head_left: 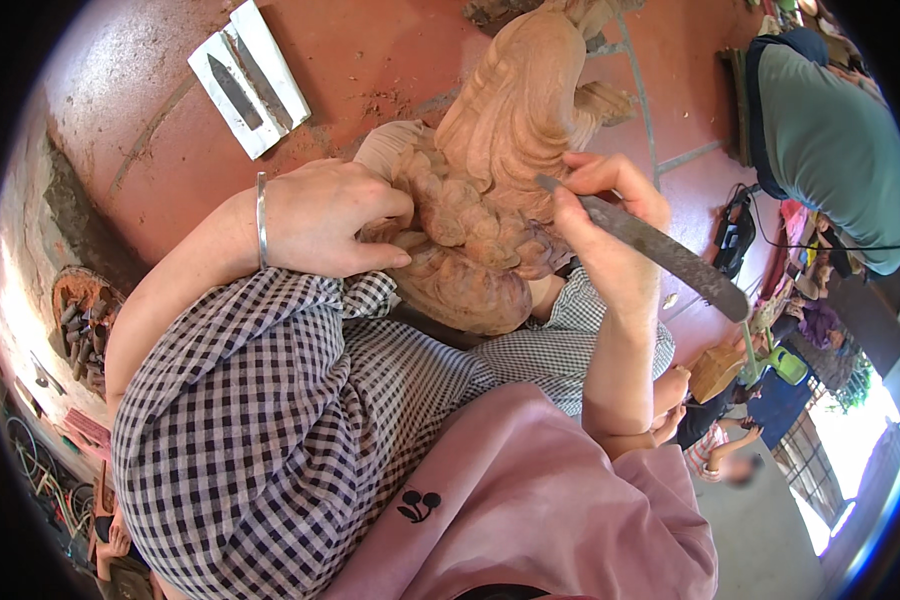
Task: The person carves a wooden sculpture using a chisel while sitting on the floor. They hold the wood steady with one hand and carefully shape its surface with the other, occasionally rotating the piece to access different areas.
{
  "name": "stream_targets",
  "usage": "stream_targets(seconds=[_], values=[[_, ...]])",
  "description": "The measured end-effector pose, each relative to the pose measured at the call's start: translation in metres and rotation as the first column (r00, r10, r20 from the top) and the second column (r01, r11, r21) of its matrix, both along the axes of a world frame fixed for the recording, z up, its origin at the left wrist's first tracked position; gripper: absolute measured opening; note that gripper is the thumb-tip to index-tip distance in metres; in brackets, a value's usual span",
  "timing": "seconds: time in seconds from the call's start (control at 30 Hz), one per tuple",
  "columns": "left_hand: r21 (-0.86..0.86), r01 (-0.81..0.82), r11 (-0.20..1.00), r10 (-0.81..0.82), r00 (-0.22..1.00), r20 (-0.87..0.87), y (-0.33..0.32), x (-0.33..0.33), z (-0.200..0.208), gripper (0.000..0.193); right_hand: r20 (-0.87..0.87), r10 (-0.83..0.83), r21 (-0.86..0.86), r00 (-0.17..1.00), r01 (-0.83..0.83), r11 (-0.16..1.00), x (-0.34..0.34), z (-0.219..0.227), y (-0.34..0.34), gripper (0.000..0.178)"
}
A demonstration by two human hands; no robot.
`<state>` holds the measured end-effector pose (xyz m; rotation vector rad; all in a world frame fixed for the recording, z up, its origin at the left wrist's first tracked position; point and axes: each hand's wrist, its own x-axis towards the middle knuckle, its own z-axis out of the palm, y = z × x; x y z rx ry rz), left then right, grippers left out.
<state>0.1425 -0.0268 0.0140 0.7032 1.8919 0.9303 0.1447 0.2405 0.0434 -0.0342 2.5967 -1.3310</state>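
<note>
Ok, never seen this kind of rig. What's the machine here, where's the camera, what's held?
There's no machine: these are a person's bare hands. This single wide picture comes from a camera worn on their head, looking down, so straight edges bend near the rim.

The left hand rests on a carved wooden figure. The right hand holds a long, flat metal tool, one end close to the wood.

On the reddish tiled floor lies a white sheet with a dark pointed blade and a dark bar on it. The checked cloth covers the person's own legs.
</note>
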Motion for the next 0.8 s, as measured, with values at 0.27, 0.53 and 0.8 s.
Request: stream_targets(seconds=[0.27,0.53,0.8], values=[[0.025,-0.002,1.000,0.003,1.000,-0.028,-0.002,0.001,-0.001,0.034,-0.024,-0.006,0.005,1.000,0.006,1.000,0.001,0.001,-0.003,0.009],[0.030,0.003,1.000,-0.002,0.999,-0.042,-0.001,0.002,-0.001,0.034,0.056,-0.130,-0.081,0.990,0.135,0.988,-0.002,0.005,0.027,0.011],[0.033,0.015,0.999,-0.013,0.998,-0.064,0.000,-0.001,-0.007,0.035,0.184,-0.227,-0.201,0.956,0.263,0.944,0.007,0.002,0.035,0.013]])
